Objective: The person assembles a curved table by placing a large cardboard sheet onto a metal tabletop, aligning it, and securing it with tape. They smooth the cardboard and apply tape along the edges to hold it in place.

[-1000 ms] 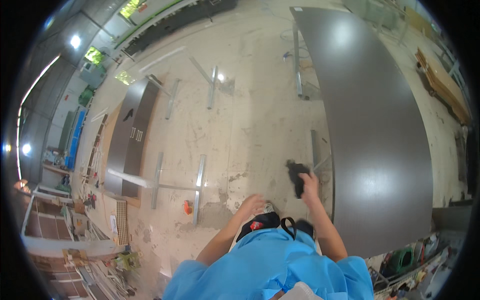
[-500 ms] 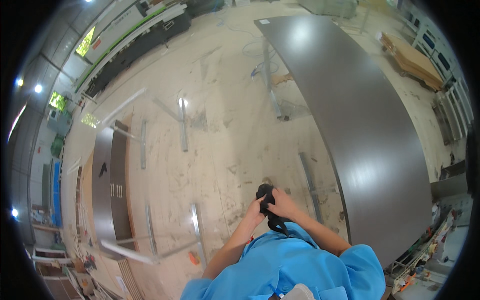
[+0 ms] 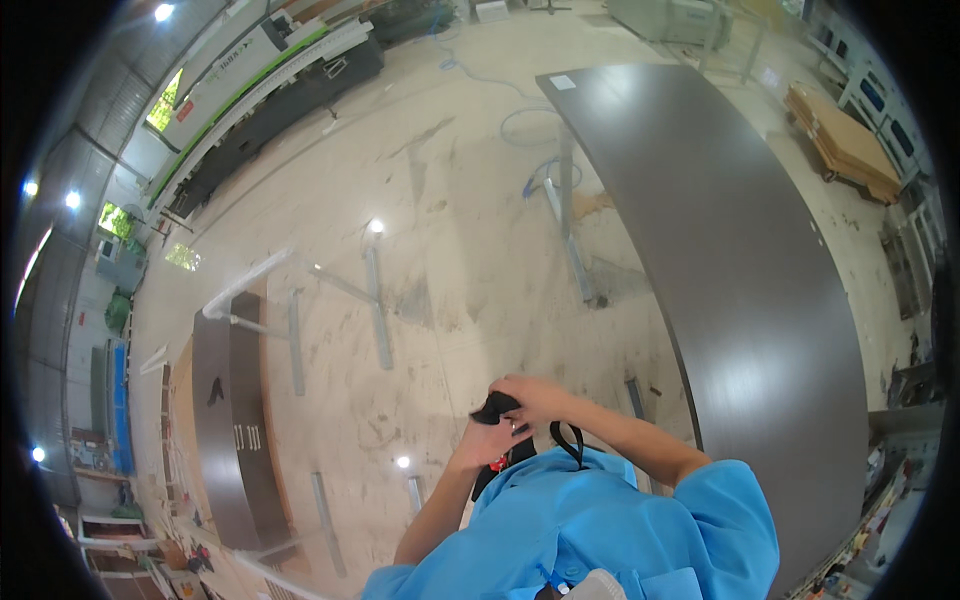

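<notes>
Both hands are close together in front of my blue shirt, working on a soft black fabric bundle (image 3: 494,407); its exact kind cannot be made out. My left hand (image 3: 486,444) is closed on it from below. From above, my right hand (image 3: 537,397) grips it with bent fingers, its fingertips partly hidden. A thin black strap (image 3: 568,440) loops out beside the right forearm. Below the left hand, more black material with a small red part (image 3: 499,464) hangs against the shirt.
A long dark brown panel (image 3: 720,250) lies on metal supports to my right. At left, smaller dark panels (image 3: 225,420) rest beside metal frame legs (image 3: 378,310). A large machine (image 3: 270,110) stands far left, stacked brown boards (image 3: 840,140) far right, and a blue hose (image 3: 470,75) crosses the floor.
Both hands have shifted slightly left with the black bundle. My right hand has come over its top, and the strap now stands out as a loop. The view has tilted a little.
</notes>
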The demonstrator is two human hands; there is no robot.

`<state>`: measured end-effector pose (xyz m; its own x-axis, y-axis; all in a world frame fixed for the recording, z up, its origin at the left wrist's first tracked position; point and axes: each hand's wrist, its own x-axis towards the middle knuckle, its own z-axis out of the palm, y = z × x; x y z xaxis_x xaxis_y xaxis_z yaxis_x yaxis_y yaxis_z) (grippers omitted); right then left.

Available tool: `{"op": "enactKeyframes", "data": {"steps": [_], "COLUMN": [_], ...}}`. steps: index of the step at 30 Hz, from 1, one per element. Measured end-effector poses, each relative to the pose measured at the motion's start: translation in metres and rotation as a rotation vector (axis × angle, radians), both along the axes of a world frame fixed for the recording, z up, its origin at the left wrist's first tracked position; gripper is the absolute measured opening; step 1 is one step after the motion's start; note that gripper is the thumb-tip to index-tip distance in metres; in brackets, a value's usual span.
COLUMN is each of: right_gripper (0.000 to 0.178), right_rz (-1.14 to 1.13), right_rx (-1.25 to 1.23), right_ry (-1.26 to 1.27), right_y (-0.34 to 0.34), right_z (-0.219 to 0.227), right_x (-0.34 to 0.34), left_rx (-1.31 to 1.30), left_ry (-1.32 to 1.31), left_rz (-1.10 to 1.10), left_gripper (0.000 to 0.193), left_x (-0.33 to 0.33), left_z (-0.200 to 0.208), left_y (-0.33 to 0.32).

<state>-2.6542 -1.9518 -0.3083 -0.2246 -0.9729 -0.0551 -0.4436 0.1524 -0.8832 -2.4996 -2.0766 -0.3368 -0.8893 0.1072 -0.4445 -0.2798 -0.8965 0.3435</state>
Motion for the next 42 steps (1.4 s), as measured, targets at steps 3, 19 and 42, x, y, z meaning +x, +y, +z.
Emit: {"op": "enactKeyframes", "data": {"steps": [3,19,42], "right_gripper": [0.057,0.071,0.063], "right_rz": [-0.052,-1.600,-1.528], "right_rx": [-0.048,0.845,0.280], "right_ry": [0.076,0.536,0.615], "right_y": [-0.068,0.037,-0.334], "right_z": [-0.033,-0.080,-0.075], "right_x": [-0.071,-0.396,-0.972], "left_rx": [0.267,-0.892,-1.157], "left_ry": [-0.052,-0.486,0.314], "left_rz": [0.095,-0.337,-0.844], "left_gripper": [0.049,0.046,0.034], "left_x": [-0.040,-0.384,-1.154], "left_z": [-0.014,-0.055,-0.009], "left_y": [-0.059,-0.416,-0.453]}}
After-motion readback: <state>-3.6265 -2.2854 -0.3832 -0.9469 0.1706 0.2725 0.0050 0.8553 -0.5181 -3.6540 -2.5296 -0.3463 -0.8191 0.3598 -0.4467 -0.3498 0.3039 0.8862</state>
